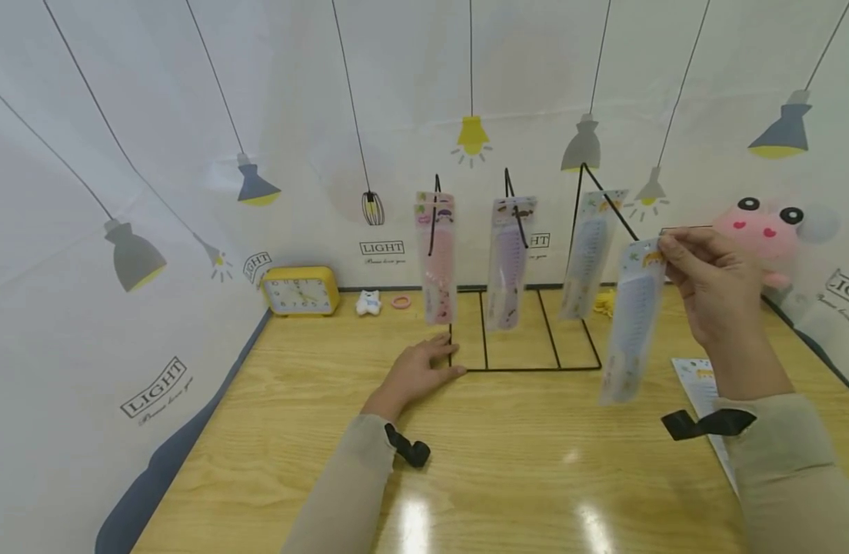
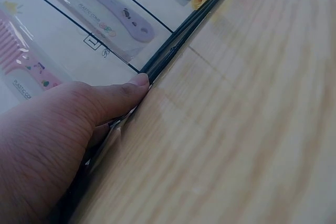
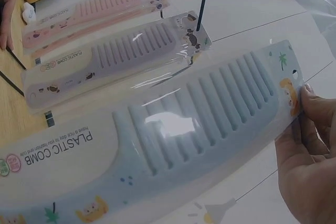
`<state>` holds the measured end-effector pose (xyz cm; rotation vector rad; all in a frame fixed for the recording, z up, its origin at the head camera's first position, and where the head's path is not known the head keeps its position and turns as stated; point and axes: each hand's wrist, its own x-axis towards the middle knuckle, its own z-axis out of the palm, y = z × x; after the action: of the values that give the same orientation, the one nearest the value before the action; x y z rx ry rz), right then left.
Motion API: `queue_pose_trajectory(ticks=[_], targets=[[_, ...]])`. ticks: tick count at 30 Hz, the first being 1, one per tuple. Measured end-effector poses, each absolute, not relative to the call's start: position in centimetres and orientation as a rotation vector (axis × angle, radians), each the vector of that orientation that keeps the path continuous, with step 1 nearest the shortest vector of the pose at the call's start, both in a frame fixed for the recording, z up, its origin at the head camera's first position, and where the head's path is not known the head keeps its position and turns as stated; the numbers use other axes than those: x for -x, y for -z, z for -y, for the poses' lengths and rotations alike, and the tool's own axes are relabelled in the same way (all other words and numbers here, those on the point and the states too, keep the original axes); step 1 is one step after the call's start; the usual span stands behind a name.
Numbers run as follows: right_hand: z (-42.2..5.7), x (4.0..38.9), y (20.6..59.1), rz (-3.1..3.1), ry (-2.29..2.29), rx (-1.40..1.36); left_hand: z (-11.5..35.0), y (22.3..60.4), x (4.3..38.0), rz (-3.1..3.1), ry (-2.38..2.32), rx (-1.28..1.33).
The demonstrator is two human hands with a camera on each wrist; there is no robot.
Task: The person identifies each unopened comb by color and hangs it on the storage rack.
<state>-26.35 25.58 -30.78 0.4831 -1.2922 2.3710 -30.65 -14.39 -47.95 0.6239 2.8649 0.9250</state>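
Between thumb and fingers, my right hand (image 1: 722,288) pinches the top end of a light-blue plastic comb (image 1: 632,319) in a clear packet. The packet hangs down, its top close to the front end of a black wire hook. The right wrist view shows the hang hole (image 3: 295,74) right by the fingertips. My left hand (image 1: 417,371) rests on the table at the left front corner of the black wire rack (image 1: 528,370), thumb straight along the corner. Packeted pink combs (image 1: 438,261), purple combs (image 1: 509,269) and a blue comb (image 1: 590,250) hang from the rack.
Another packeted comb (image 1: 697,381) lies on the table under my right forearm. Along the back wall are a yellow clock (image 1: 300,292), a white bear figure (image 1: 368,303), a pink ring (image 1: 401,302), a yellow flower-like item (image 1: 604,303) and a pink plush toy (image 1: 764,242).
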Motion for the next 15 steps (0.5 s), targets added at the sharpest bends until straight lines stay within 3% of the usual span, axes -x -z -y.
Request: queue_pose_trajectory(ticks=[15], targets=[[-24.9, 28.5, 30.9, 1.317, -2.391, -0.430, 14.3, 47.9, 30.6, -2.862, -0.936, -0.623]])
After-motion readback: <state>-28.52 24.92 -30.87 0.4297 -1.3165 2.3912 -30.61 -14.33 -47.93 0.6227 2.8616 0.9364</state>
